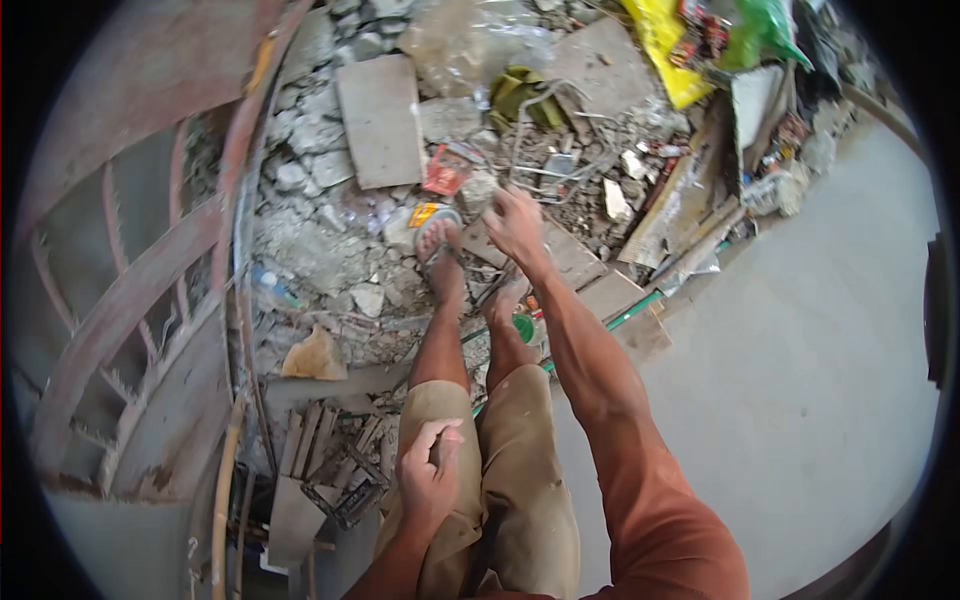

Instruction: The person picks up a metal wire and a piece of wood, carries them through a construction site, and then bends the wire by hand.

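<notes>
My left hand (430, 478) hovers over my left thigh, its fingers curled in with nothing visible in them. Stretched forward, my right hand (516, 228) is above the rubble just past my feet, with its fingers bent and pressed together. What those fingers hold, if anything, is hidden. Close to it lie a red packet (447, 170), a bent wire (545, 175) and a flat tile (572, 252). My left foot in its sandal (440, 236) stands on broken concrete beside an orange wrapper (424, 213).
Grey concrete rubble (310, 225) spreads ahead, with a square tile (382, 122), plastic sheeting (470, 45) and yellow (665, 50) and green bags (762, 40). A wooden board (672, 200) edges the smooth floor (780, 370) on the right. A rusty curved metal frame (130, 285) stands left.
</notes>
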`<state>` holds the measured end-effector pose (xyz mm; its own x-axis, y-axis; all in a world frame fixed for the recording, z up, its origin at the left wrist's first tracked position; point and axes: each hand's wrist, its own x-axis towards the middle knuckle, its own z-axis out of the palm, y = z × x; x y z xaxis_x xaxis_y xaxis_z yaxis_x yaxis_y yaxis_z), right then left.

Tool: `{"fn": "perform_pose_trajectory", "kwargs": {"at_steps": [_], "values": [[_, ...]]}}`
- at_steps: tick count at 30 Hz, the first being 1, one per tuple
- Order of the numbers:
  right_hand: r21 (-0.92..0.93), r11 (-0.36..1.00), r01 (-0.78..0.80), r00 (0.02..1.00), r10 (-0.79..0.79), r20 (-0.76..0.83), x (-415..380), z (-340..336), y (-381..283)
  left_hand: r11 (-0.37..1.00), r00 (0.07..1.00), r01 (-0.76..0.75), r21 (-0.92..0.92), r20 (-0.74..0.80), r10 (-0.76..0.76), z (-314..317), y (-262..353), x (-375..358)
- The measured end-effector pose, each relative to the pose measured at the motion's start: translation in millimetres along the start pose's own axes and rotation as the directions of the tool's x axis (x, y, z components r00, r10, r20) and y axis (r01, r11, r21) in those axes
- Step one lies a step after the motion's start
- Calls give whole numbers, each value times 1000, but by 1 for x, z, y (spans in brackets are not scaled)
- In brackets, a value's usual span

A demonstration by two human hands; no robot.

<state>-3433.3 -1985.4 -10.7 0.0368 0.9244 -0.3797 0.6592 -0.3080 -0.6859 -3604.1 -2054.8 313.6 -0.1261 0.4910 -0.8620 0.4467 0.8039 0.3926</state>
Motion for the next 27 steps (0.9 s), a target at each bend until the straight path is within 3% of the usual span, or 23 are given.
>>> {"fn": "perform_pose_trajectory", "kwargs": {"at_steps": [3,5,7,8,11,15,17,19,21,24,27], "values": [[-18,998,-57,996,58,61,34,26,44,997,999,-39,60,3,39,-2,-16,2],[13,995,-102,971,97,217,47,21,52,998,999,-39,47,11,38,2,-26,0],[-23,995,-102,972,104,210,42,23,57,997,997,-62,47,-46,65,5,-29,-6],[-3,994,-112,971,110,214,39,23,58,999,999,32,36,-32,-31,5,-25,-9],[34,994,-104,975,95,202,46,17,58,999,996,-29,46,-81,32,9,-33,-11],[19,984,-175,928,158,339,43,10,74,998,987,-8,61,-163,17,5,-48,-22],[-29,948,-318,903,312,295,38,-17,73,999,979,22,38,-203,-14,0,-57,-25],[60,890,-451,847,406,343,31,-53,72,997,971,63,-34,-228,-69,0,-86,-27],[56,933,-355,912,333,239,22,-86,82,989,967,94,-115,-227,-119,-1,-99,-26],[273,850,-450,893,426,145,-7,-168,49,983,964,27,-182,-255,-73,3,-89,-4],[568,637,-522,844,482,235,-44,-257,-1,948,974,-139,-287,-215,77,0,-44,33]]}}
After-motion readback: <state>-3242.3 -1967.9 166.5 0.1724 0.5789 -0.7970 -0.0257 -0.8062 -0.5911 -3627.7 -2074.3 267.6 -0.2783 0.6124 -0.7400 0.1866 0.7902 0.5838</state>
